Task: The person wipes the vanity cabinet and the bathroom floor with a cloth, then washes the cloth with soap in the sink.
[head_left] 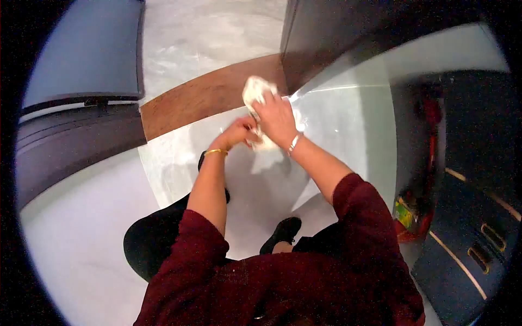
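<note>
A crumpled cream-white cloth [254, 89] hangs between my hands above the floor, in the middle of the view. My right hand [275, 118] is closed over it from the right, and part of the cloth sticks out beyond the fingers. My left hand [239, 133], fingers curled, grips the lower left side of the same cloth. The two hands are close together, and their fingertips are slightly blurred. A lower fold of the cloth shows below and between them.
A brown threshold strip [212, 95] crosses the doorway ahead. At the left stands a blue-grey door [87, 51], with a dark door panel [337, 32] at upper right. Dark drawers [462, 255] with gold trim and a green-yellow packet [404, 213] are on the right. My black shoe [285, 232] rests on the pale floor.
</note>
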